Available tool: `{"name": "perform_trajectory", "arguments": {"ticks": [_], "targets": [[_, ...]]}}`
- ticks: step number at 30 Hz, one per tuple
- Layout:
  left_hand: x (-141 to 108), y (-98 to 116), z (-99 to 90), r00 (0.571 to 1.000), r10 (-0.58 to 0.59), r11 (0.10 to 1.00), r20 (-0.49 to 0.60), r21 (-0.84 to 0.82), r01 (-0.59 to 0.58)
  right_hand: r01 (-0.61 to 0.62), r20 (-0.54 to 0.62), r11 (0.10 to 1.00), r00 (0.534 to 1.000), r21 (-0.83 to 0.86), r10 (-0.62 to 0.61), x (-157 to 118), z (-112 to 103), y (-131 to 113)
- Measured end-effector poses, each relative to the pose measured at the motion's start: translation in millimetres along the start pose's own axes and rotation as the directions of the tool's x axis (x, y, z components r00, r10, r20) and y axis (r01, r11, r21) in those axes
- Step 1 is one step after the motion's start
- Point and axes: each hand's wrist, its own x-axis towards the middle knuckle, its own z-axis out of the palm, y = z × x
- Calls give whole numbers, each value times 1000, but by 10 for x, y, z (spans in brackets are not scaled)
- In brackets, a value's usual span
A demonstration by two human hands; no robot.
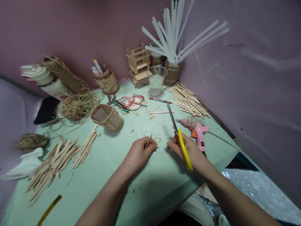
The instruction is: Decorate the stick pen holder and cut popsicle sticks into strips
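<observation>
Near the middle of the table, my left hand (141, 152) is closed on a short piece of wooden craft stick (148, 142), whose end pokes up past the fingers. To its right, my right hand (187, 149) grips a pair of scissors (172, 116) with red and yellow handles, their metal blades pointing away from me. A gap separates the two hands. Small wood scraps (159, 138) lie just beyond my left hand. Beside my right hand rests a pink glue gun (199, 133) with an orange trigger.
Wooden sticks lie in a left pile (53, 164) and a right pile (188, 100). A stick-covered pot (114, 121) lies tilted near tangled twine (78, 103). Behind stand a cup of water (155, 84) and a brown jar (173, 73) of white glue sticks. Green-handled pruners (121, 106) lie mid-table.
</observation>
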Motion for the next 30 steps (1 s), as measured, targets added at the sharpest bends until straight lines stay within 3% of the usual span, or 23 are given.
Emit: {"name": "perform_trajectory", "arguments": {"ticks": [6, 10, 19, 22, 25, 30], "targets": [[-29, 86, 3, 989, 135, 928, 52, 344, -145, 4, 16, 1000, 1000, 16, -4, -2, -7, 23], [-17, 132, -12, 988, 151, 855, 46, 496, -153, 2, 22, 1000, 1000, 26, -2, -4, -4, 37], [-56, -16, -98, 984, 176, 910, -28, 387, -151, 2, 38, 999, 999, 33, -4, -10, -15, 63], [-134, -106, -92, 965, 237, 896, -108, 409, -174, 13, 26, 999, 1000, 30, -14, -24, -22, 55], [-260, -251, -45, 918, 349, 824, -185, 527, -207, 44, 15, 998, 999, 40, -44, -44, -38, 37], [-393, -410, 70, 894, 444, 646, -65, 714, -269, 45, 34, 999, 998, 20, -46, -60, -43, 24]]}}
